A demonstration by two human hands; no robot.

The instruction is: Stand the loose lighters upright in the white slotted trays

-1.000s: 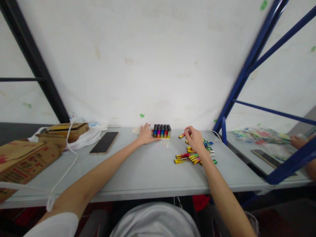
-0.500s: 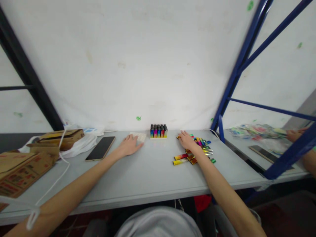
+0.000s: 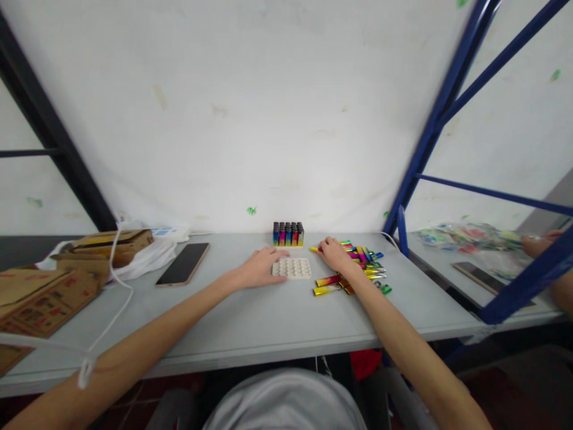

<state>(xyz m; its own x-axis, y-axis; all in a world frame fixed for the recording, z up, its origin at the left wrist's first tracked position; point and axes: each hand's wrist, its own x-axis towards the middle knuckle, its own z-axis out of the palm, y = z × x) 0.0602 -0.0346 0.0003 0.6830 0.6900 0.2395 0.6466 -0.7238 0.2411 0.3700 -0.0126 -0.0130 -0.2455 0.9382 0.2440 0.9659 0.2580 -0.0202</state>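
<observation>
My left hand [image 3: 262, 268] grips the left edge of a white tray [image 3: 293, 269] with rows of small round holes, which lies on the desk in front of me. My right hand [image 3: 333, 253] is closed at the left side of a loose pile of shiny coloured lighters [image 3: 364, 257]. The yellow end of one lighter [image 3: 314, 249] sticks out from its fingers toward the tray. Behind the tray, a block of upright lighters [image 3: 288, 234] with black tops stands in close rows near the wall.
A phone [image 3: 183, 264] lies to the left. Past it are cardboard boxes [image 3: 49, 298], a white plastic bag [image 3: 150, 258] and a white cable [image 3: 111, 263]. A blue metal frame [image 3: 423, 137] rises at the right; beyond it are another person's hand [image 3: 537, 245] and a second phone [image 3: 481, 278].
My left hand has brought the white tray rightward and nearer, to the front of the lighter block. My right hand has shifted slightly, and a yellow lighter end now shows at its fingers.
</observation>
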